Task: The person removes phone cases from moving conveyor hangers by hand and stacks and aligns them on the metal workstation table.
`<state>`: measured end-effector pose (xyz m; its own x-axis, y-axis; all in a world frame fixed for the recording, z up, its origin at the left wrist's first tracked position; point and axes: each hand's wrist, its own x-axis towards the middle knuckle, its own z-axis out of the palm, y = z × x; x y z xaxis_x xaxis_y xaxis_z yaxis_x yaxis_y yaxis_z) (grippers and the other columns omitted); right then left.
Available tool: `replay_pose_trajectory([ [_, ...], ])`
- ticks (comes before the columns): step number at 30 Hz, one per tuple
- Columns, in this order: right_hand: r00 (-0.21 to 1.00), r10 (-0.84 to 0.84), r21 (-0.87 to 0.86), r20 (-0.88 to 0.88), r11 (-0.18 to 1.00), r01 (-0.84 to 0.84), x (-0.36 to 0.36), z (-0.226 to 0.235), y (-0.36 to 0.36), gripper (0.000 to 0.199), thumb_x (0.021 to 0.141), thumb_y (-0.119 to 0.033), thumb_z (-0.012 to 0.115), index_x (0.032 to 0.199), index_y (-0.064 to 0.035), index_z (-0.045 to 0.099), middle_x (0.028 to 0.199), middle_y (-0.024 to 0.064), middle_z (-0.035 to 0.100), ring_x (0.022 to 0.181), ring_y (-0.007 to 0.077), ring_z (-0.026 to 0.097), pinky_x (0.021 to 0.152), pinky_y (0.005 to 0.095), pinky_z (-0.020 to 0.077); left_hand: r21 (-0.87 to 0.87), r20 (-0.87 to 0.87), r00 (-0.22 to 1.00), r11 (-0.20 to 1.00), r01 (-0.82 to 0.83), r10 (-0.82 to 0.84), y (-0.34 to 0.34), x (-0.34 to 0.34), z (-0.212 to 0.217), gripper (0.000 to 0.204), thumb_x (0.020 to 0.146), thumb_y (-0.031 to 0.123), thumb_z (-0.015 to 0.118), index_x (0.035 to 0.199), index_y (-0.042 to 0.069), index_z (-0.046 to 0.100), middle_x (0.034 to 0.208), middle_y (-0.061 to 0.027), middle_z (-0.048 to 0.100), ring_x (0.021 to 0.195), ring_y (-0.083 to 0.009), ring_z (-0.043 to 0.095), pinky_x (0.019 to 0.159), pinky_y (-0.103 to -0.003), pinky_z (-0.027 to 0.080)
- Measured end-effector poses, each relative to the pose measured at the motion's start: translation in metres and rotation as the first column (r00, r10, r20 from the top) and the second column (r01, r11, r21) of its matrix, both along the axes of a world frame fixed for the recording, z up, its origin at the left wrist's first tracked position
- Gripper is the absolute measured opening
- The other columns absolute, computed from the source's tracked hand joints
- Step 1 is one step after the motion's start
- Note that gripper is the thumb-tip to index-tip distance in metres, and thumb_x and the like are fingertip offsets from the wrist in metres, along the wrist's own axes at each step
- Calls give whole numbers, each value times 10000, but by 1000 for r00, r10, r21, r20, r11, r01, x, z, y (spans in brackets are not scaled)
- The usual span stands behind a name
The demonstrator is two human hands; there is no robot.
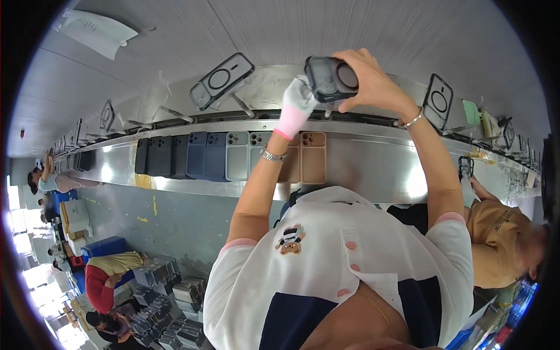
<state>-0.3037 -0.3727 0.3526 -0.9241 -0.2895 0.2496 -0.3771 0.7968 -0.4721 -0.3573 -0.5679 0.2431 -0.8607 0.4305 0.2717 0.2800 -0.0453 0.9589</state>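
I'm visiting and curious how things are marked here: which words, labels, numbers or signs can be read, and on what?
Pale paper sheet: faint marks, too small to read.
Co-worker's tan shirt: dark lettering, which I won't copy out.
Held phone case: no text that I can make out.

The wide fisheye view looks down and forward from the wearer's head, the white shirt with navy panels point(332, 259) close below it, the bare right hand point(373, 84) and the white-and-pink gloved left hand point(296, 108) farther out. It faces across a long shiny metal ledge point(379, 160), bent into an arc, toward smooth grey panelling point(361, 29) along the top.
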Motion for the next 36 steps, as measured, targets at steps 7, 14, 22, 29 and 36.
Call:
replay_pose_trajectory([
  [7,995,-76,277,65,959,55,-17,-3,-29,956,408,-208,907,1266,-54,513,1195,64,565,1074,285,447,952,392,358,90,-15,996,992,84,-83,1,-10,-3,268,742,6,725,969,0,582,804,-58,670,679,-74,603,617,-260,508],
  [14,975,-210,360,73,917,171,-27,1,-23,957,526,-383,867,1307,-13,454,1294,154,491,1180,365,428,1032,431,338,106,5,977,972,211,-213,-45,-31,-31,691,822,68,741,1397,-35,372,1180,-159,605,1011,-171,625,875,-298,527],
  [22,995,-37,-563,93,822,83,-2,-11,-78,975,682,-484,833,1400,-22,362,1313,138,508,1250,241,480,1094,376,327,258,571,818,930,-261,70,-245,-45,-67,781,843,71,727,1457,12,247,1379,-199,419,1147,-260,570,992,-393,480],
  [29,976,217,-706,-19,688,-166,-69,-27,-147,871,761,-279,825,1423,-61,302,1401,106,456,1332,216,422,1128,361,304,-17,-110,975,981,-194,191,-245,-77,-59,927,629,229,879,1399,23,406,1497,-211,314,1380,-293,349,1136,-390,292],
  [36,996,58,-724,73,689,13,-59,-60,-99,847,742,-152,832,1412,-80,319,1406,74,457,1349,194,400,1142,349,298,-34,-266,964,999,10,-19,-193,-37,-81,371,777,-25,663,1122,61,558,1169,-117,554,1205,-272,511,1048,-399,384],
])
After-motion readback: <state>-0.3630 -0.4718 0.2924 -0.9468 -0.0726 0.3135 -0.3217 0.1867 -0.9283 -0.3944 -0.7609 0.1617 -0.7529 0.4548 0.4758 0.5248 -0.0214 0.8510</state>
